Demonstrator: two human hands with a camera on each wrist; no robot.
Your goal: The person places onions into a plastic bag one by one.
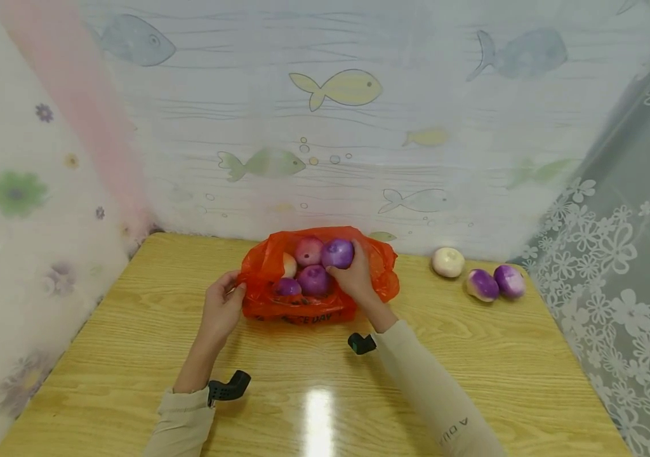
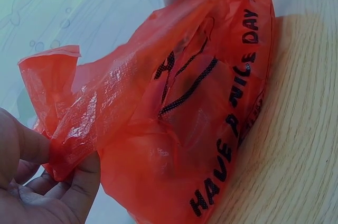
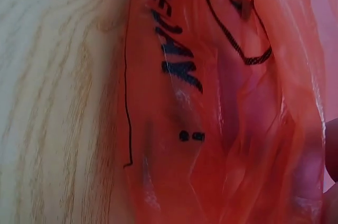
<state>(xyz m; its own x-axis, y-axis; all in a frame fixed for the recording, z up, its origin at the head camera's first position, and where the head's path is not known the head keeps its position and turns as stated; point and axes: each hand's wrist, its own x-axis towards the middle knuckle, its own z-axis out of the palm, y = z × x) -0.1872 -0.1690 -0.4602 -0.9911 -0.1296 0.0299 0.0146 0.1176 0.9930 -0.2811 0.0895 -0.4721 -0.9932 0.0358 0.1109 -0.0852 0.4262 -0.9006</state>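
Note:
A red plastic bag (image 1: 302, 311) with black lettering lies on its side on the table, its mouth spread wide. My left hand (image 1: 223, 306) pinches the bag's left edge between thumb and fingers; the left wrist view shows the film bunched in its fingertips. Inside the bag, my right hand (image 1: 355, 273) grips a purple turnip (image 1: 338, 253) from its right side. Around that one sit a pinkish round vegetable (image 1: 309, 251), two more purple ones (image 1: 314, 280) and a pale one (image 1: 289, 265), partly covered by the film. In the right wrist view the bag hides most of the right hand.
Right of the bag, a white round vegetable (image 1: 447, 262) and two purple-and-white turnips (image 1: 482, 285) rest near the table's back right corner. The wooden table (image 1: 279, 393) meets a fish-patterned curtain (image 1: 348, 127) behind the bag.

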